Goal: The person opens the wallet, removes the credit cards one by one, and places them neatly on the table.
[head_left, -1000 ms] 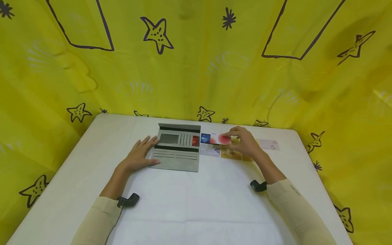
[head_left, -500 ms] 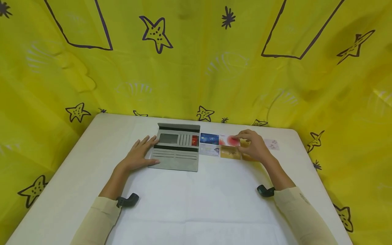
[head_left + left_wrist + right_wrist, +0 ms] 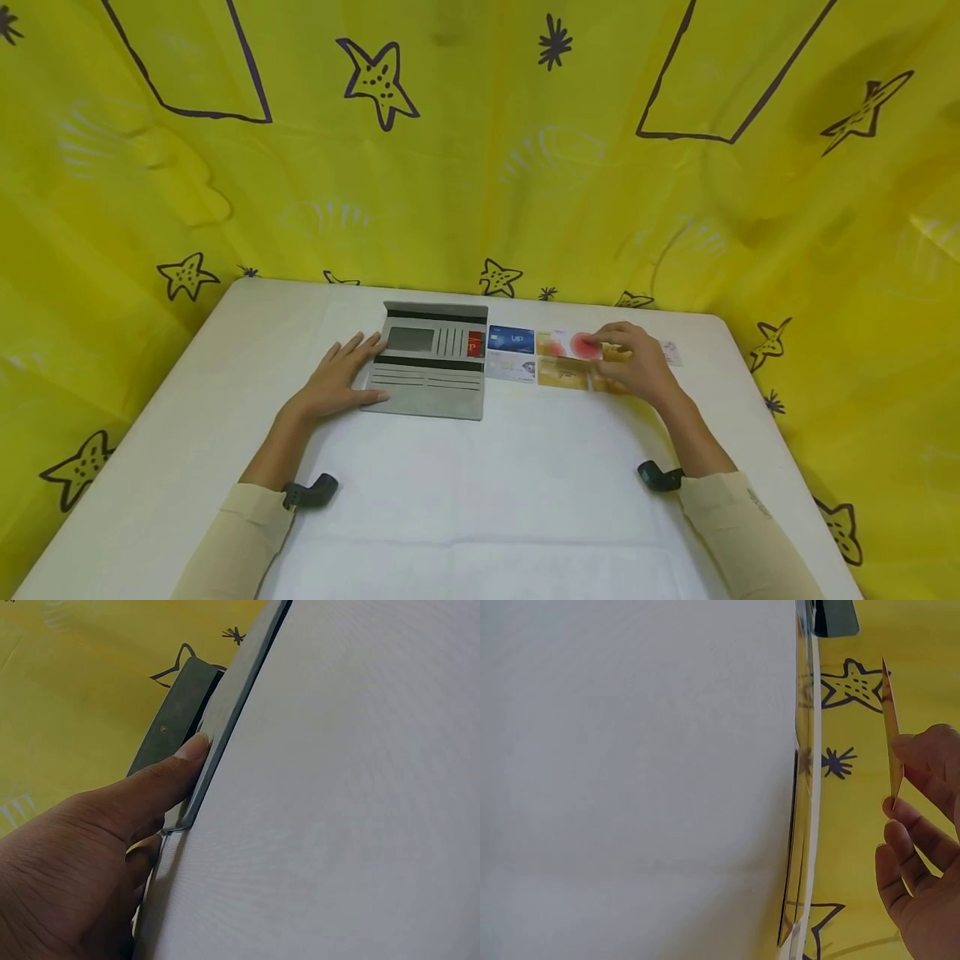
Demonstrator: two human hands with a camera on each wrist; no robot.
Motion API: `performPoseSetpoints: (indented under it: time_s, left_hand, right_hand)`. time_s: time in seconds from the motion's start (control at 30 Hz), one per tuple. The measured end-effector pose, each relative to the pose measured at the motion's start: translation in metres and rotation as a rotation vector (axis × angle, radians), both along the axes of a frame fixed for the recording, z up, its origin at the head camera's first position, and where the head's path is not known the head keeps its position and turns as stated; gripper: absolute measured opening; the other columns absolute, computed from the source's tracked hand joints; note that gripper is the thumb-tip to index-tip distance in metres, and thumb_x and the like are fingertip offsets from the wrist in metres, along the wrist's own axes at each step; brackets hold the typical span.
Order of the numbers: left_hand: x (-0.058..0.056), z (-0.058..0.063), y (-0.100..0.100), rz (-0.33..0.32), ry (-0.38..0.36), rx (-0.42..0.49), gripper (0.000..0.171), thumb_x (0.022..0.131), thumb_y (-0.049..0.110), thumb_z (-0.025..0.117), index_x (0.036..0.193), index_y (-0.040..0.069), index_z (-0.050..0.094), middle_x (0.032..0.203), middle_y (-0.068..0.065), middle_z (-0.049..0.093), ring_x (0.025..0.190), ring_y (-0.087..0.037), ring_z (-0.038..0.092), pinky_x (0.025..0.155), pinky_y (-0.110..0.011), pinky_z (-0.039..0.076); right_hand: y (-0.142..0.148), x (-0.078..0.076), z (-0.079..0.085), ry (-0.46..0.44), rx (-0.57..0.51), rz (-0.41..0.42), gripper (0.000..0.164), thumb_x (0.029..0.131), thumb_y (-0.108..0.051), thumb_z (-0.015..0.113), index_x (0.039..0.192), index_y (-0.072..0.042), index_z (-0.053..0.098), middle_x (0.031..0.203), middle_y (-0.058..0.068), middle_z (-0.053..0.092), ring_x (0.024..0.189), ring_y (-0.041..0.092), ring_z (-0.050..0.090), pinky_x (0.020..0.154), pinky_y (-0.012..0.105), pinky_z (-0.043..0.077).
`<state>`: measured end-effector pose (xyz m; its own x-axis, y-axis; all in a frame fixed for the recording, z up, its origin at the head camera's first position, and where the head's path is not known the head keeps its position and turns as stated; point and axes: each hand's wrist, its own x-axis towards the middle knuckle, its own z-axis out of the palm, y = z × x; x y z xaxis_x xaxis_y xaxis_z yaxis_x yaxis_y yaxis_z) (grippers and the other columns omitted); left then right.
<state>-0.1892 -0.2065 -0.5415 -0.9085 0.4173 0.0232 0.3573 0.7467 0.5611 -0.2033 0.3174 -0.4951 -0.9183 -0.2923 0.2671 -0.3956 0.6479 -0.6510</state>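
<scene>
A grey wallet (image 3: 427, 402) lies unfolded on the table, with a red card (image 3: 476, 344) showing in one of its slots. My left hand (image 3: 337, 379) rests along the wallet's left edge, fingers spread, and the thumb (image 3: 196, 746) presses on its lower flap in the left wrist view. My right hand (image 3: 637, 362) pinches a white card with a pink-red circle (image 3: 583, 345). Seen nearly edge-on in the right wrist view, that pinched card (image 3: 892, 742) is raised off the table. It partly hides a gold card behind it in the head view.
Right of the wallet lie a blue VIP card (image 3: 512, 340), a pale grey card (image 3: 510, 368) and a gold card (image 3: 562, 373). A pale card (image 3: 671, 353) lies farther right, partly behind my right hand. A yellow curtain (image 3: 450, 167) hangs behind the white table (image 3: 450, 500).
My right hand has moved right with the pink-circle card, uncovering the blue VIP card. My left hand has stayed on the wallet.
</scene>
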Motion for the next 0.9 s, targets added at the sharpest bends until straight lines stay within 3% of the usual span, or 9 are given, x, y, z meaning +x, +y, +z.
performPoseSetpoints:
  time_s: [0.4, 0.9]
  left_hand:
    - [-0.001, 0.001, 0.001, -0.009, -0.006, -0.007, 0.094, 0.088, 0.046, 0.081, 0.162, 0.005, 0.039, 0.172, -0.014, 0.025, 0.16, -0.038, 0.008, 0.127, -0.058, -0.002]
    - [-0.002, -0.001, -0.002, -0.012, -0.006, -0.002, 0.093, 0.089, 0.045, 0.081, 0.162, 0.005, 0.039, 0.172, -0.015, 0.025, 0.16, -0.039, 0.008, 0.126, -0.059, -0.001]
  right_hand:
    - [0.015, 0.01, -0.004, 0.067, -0.028, -0.019, 0.033, 0.086, 0.004, 0.079, 0.119, -0.001, 0.078, 0.124, 0.018, 0.068, 0.113, 0.037, 0.059, 0.085, 0.057, 0.051]
    - [0.029, 0.021, -0.003, 0.082, -0.047, -0.047, 0.035, 0.086, 0.005, 0.081, 0.12, -0.002, 0.078, 0.124, 0.016, 0.068, 0.113, 0.03, 0.058, 0.086, 0.045, 0.052]
